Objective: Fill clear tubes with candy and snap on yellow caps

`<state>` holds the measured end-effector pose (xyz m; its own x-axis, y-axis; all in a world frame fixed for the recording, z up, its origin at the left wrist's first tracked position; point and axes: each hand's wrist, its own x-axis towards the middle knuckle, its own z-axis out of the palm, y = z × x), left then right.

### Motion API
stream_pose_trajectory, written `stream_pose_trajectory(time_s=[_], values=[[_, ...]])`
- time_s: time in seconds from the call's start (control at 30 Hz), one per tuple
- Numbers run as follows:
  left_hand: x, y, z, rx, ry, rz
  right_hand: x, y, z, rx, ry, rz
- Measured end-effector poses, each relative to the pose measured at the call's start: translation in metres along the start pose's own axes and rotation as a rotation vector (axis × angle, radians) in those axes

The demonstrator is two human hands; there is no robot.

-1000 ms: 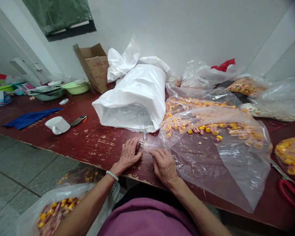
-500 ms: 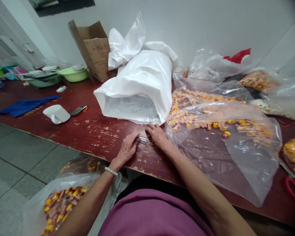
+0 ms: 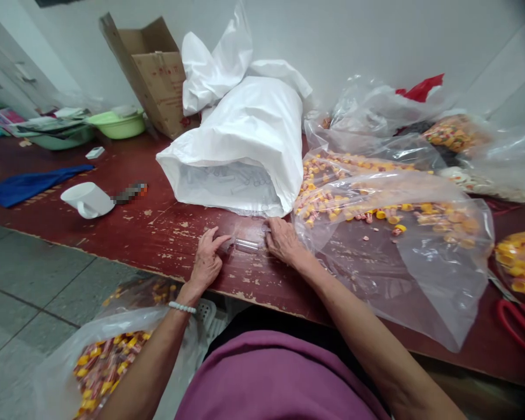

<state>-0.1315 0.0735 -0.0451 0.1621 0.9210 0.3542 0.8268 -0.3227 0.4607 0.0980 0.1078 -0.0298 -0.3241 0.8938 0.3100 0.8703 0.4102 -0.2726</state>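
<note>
Clear tube (image 3: pixel 246 245) lying flat on red table (image 3: pixel 166 233), long axis left to right, just before white sack (image 3: pixel 249 146). Left hand (image 3: pixel 206 261) pinching its left end. Right hand (image 3: pixel 282 240) at right end, fingers curled; grasp unclear.

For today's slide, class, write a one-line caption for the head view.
Both hands, left hand and right hand, rest beside clear plastic tubes on a worn red table, before a white sack.

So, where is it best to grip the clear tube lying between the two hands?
Probably the middle of the clear tube, pinched from above across its width: it lies flat on the table, ends toward the left hand and right hand.
</note>
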Motion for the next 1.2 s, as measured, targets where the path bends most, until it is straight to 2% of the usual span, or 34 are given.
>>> stream_pose_trajectory(time_s=[0.07, 0.13, 0.2, 0.23, 0.3, 0.37, 0.5, 0.6, 0.77, 0.87, 0.97, 1.07, 1.13, 1.2], values=[[-0.005, 0.0, -0.003, -0.06, 0.072, -0.023, -0.004, -0.008, 0.0, 0.043, 0.025, 0.025], [-0.008, 0.006, -0.005, -0.08, 0.211, -0.118, -0.01, -0.017, 0.001, 0.104, 0.034, 0.032], [-0.01, 0.016, -0.003, -0.014, 0.307, -0.246, -0.016, -0.024, 0.005, 0.149, 0.015, 0.037], [-0.009, 0.021, -0.001, 0.059, 0.313, -0.302, -0.019, -0.027, 0.008, 0.158, -0.003, 0.04], [-0.007, 0.031, 0.004, 0.244, 0.246, -0.363, -0.023, -0.03, 0.013, 0.149, -0.039, 0.041], [-0.005, 0.036, 0.009, 0.396, 0.16, -0.359, -0.024, -0.029, 0.016, 0.147, -0.055, 0.034], [-0.007, 0.032, 0.009, 0.428, 0.068, -0.295, -0.026, -0.023, 0.018, 0.182, -0.043, 0.035], [-0.009, 0.023, 0.002, 0.219, 0.038, -0.274, -0.029, -0.02, 0.018, 0.229, -0.028, 0.042], [-0.008, 0.026, -0.007, -0.636, -0.024, -0.333, -0.036, -0.026, 0.01, 0.334, -0.043, -0.005], [-0.007, 0.036, -0.007, -0.963, -0.103, -0.362, -0.04, -0.034, 0.0, 0.465, -0.018, -0.033], [-0.008, 0.044, -0.007, -1.219, -0.317, -0.42, -0.041, -0.038, -0.006, 0.7, -0.003, -0.03], [-0.01, 0.049, -0.006, -1.375, -0.517, -0.462, -0.04, -0.036, -0.005, 0.861, -0.044, 0.035], [-0.011, 0.054, -0.001, -1.429, -0.554, -0.483, -0.039, -0.035, -0.003, 0.875, -0.029, 0.081], [-0.013, 0.061, 0.006, -1.458, -0.509, -0.508, -0.039, -0.035, -0.002, 0.844, 0.0, 0.1]])
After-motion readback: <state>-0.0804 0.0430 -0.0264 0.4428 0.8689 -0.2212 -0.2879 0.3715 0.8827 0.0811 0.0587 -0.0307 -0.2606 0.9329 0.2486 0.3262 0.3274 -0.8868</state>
